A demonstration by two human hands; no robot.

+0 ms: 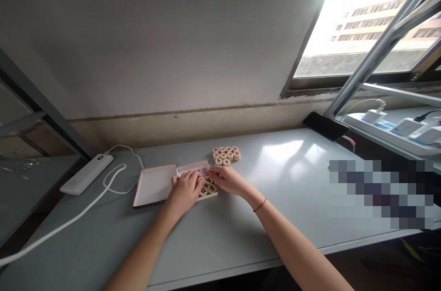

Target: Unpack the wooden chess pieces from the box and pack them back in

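On the grey desk lies an open box with a white inside; its lid point(155, 185) is folded out to the left. Round wooden xiangqi pieces point(212, 188) with black characters fill part of its tray point(193, 165). My left hand point(186, 187) rests over the tray, thumb apart, its bent fingers touching the pieces. At the tray's right edge, the fingers of my right hand point(225, 179) are pinched together; their tips hide whatever is between them. Just behind that hand, more xiangqi pieces point(225, 154) stand in rows, most with red characters.
A white power bank point(87, 174) with a white cable point(79, 215) lies at the left. A dark phone or tablet point(325, 125) leans by the metal frame at the back right. A power strip point(396, 132) with chargers sits beyond it. The wall point(165, 52) borders the desk's back.
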